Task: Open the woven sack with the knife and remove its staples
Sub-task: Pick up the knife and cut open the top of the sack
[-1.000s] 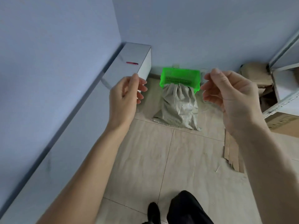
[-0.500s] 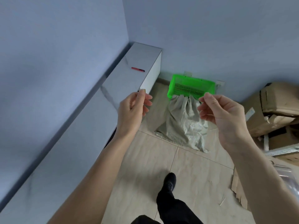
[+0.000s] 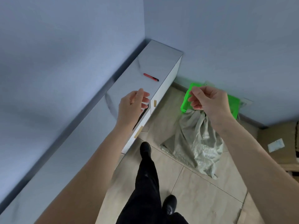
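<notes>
Two bare hands hang in mid-air with nothing in them, and neither has reached a tool, so by my reading the task has barely started. Nearest the camera, a dark-trousered leg [image 3: 146, 180] steps forward over the beige tiled floor [image 3: 202, 198]. Above it, the left hand [image 3: 131, 107] hovers over the front edge of the long pale grey tabletop [image 3: 150, 65], its grip loosely open with fingers curled. The right hand [image 3: 206, 101] is raised over the floor, thumb and forefinger pinched lightly together; I cannot make out anything between them.

Beyond the right hand, the crumpled grey-green woven sack [image 3: 194, 143] lies on the floor, its gathered neck tucked under a bright green slotted plastic basket [image 3: 233, 105] that stands against the far wall. The sack looks uncut, and any staples are too small to see. Farthest off, the slim red utility knife [image 3: 150, 77] rests untouched near the tabletop's far end, close to its front edge and well apart from both hands. Fetching the knife, slitting the sack and pulling the staples all seem to remain.
</notes>
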